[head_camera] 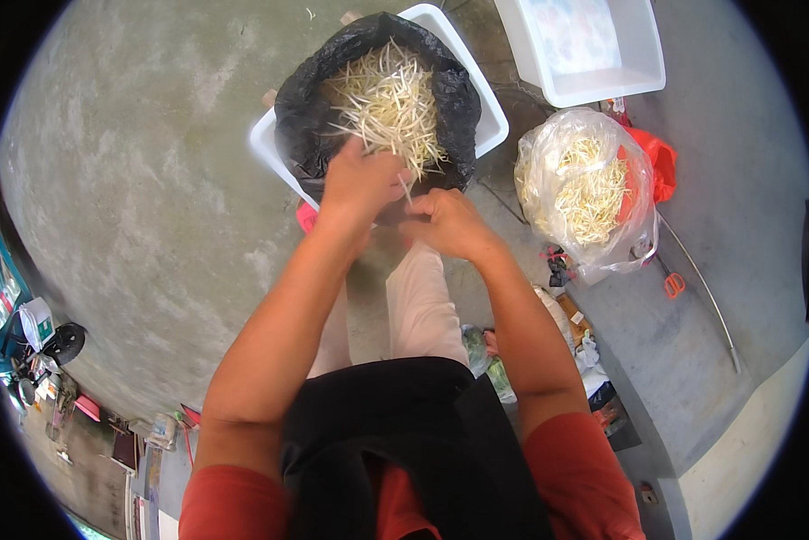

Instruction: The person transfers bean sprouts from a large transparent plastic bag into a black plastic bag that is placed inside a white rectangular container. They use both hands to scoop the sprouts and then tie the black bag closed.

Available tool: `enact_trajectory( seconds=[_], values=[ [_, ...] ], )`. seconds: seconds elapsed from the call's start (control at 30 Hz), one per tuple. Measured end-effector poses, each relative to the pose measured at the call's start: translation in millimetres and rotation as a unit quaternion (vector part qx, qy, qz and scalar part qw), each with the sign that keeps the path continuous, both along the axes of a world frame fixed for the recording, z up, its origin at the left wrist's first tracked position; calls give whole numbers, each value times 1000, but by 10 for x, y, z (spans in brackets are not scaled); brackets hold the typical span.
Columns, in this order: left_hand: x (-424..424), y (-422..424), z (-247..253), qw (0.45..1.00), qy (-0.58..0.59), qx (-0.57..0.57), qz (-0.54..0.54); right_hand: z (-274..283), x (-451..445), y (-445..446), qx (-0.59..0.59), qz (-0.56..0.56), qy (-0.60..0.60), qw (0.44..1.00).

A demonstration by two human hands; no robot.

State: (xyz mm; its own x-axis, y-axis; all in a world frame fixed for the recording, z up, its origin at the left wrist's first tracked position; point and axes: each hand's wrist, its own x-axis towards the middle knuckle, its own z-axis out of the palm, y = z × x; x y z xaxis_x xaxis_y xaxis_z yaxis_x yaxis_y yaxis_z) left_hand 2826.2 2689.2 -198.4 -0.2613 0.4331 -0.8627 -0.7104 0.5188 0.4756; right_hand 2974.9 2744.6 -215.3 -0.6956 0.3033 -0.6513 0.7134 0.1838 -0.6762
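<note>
Bean sprouts (394, 94) fill a black plastic bag (303, 101), which stands with its mouth spread in a white plastic tub (495, 125). My left hand (364, 175) is at the near edge of the sprouts, its fingers blurred. Just right of it, over the bag's near rim, my right hand (445, 219) has thumb and fingers close together. A single bean sprout (405, 189) spans the space between the two hands; its lower end lies at my right fingertips, which pinch it. Whether my left fingers grip anything is unclear.
A clear plastic bag of bean sprouts (590, 196) stands to the right, beside a red plastic bag (655, 162). Another white tub (607, 84) is at the top right. Orange-handled scissors (674, 285) and a thin rod (705, 290) lie on the concrete floor (141, 202).
</note>
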Motion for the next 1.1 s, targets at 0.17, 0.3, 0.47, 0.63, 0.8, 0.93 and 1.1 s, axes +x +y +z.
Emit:
enact_trajectory(
  seconds=[0.17,0.3,0.47,0.63,0.8,0.93,1.1],
  values=[
    [-290,-340,-57,817,451,135,-334,165,83,-84,68,156,96,981],
    [-539,-488,45,566,548,74,-611,331,40,-45,51,157,59,984],
    [-685,-781,133,551,504,15,-664,216,69,233,225,-108,49,967],
    [-664,-798,223,595,456,-65,-658,191,-95,544,366,-221,50,903],
    [-751,-596,141,648,479,-164,-569,104,-345,850,515,-150,-24,844],
    [-921,-448,324,619,422,-95,-656,-49,-389,1231,403,-236,-11,884],
    [-904,-800,419,559,473,234,-640,167,-430,1502,-53,-446,128,884]
  ],
)
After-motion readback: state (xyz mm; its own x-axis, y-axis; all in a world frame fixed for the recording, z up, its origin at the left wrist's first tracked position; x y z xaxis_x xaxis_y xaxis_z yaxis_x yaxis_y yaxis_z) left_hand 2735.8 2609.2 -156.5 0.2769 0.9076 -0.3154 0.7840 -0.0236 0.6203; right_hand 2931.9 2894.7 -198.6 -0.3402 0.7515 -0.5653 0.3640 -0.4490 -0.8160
